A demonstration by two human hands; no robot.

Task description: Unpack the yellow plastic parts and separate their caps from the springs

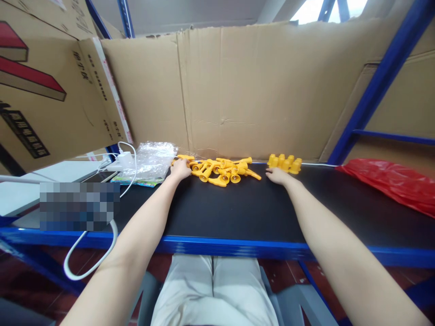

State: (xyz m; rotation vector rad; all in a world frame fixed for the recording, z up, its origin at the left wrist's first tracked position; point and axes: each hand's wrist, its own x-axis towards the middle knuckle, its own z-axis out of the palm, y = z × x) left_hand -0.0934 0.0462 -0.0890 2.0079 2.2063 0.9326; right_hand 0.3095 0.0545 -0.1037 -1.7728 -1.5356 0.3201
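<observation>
Head view, from the left: a printed brown cardboard box (64, 86) stands above a white cable (115, 235) that loops over the edge of a black worktop (231, 213) with a blue metal rim. Next come a white plastic plug adapter (125, 160) and a clear, crinkled plastic bag (152, 156) lying flat, perhaps set aside there to leave the middle free for both arms.

The person's left grip (181, 169) comes down on the left end of a loose heap of yellow plastic pieces with flared, cup-like ends and narrow stems (222, 182). The back of the hand hides the fingertips, so whether it closes on a piece cannot be told; it may simply be steadying or gathering that end. Most of the heap lies to the right of this grip, between the two arms, stems pointing every way as though tipped out together.

Farther right, the right grip (277, 175) is low at the near left side of a compact cluster of short yellow plastic cups (289, 164). Its fingers are bent, but how wide they stand, or whether they hold anything, cannot be told. The cups sit close together, probably kept apart from the heap on purpose. At the far right lies a crumpled red plastic bag (390, 181).
</observation>
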